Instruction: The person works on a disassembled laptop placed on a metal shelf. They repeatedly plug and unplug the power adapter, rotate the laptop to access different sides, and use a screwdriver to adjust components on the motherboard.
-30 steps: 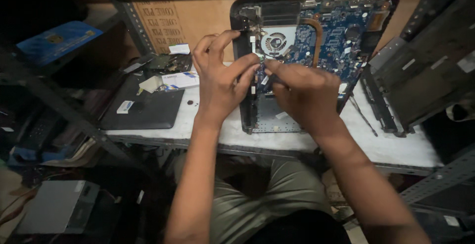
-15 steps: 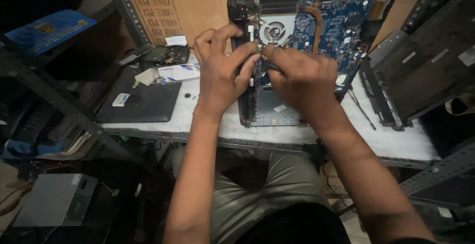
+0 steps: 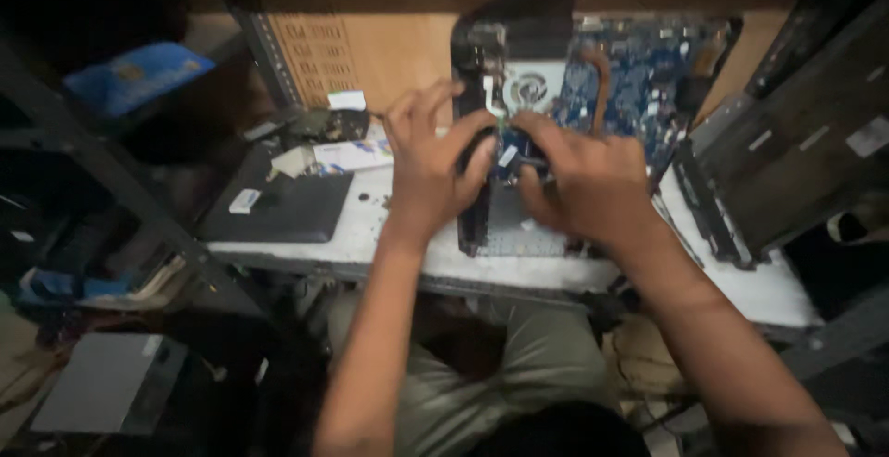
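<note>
An opened laptop base (image 3: 519,225) lies on the white table (image 3: 370,225), with its blue circuit board (image 3: 639,87) and round fan (image 3: 530,87) bare. My left hand (image 3: 428,165) curls over the base's dark left edge, thumb and fingers pressed around it. My right hand (image 3: 583,179) meets it from the right. Its fingertips pinch a small dark part with a pale sticker (image 3: 509,156) just below the fan. Motion blur hides what exactly that part is.
A closed dark laptop (image 3: 278,207) lies left of the hands, with small boxes and papers (image 3: 347,153) behind it. Dark laptop shells (image 3: 787,161) lean at the right. A metal rack post (image 3: 120,198) and a blue box (image 3: 134,77) are at the left, a grey slab (image 3: 106,383) below.
Both hands stay at the same spot beside the fan, fingers shifting slightly. The view has drifted a little and is now blurred.
</note>
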{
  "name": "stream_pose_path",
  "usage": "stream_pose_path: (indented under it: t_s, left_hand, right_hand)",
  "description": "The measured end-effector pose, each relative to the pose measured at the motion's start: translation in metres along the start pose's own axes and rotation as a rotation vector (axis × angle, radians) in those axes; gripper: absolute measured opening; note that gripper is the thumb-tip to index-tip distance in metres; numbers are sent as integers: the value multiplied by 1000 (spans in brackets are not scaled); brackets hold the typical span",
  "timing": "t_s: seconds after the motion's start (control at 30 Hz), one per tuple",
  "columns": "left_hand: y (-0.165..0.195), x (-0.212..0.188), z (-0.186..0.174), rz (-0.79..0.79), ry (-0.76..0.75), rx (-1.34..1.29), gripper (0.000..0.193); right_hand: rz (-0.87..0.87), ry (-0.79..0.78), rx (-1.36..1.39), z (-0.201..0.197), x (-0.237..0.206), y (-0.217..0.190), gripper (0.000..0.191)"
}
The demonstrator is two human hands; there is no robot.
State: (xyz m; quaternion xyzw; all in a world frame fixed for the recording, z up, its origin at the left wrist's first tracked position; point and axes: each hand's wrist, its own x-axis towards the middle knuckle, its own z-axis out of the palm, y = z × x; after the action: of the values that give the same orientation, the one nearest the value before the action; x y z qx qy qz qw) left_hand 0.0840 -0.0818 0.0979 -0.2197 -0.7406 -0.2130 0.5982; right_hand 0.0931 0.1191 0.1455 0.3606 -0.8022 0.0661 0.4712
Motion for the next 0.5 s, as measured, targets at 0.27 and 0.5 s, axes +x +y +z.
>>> stream_pose_path:
  t_s: [0.27, 0.5]
  left_hand:
    - [-35, -66, 49, -292, 230, -299, 54]
    - [-54, -102, 71, -367, 42, -257, 54]
  right_hand:
    - [27, -58, 148, -51, 46, 31, 15]
    - [-359, 118, 332, -46, 101, 46, 19]
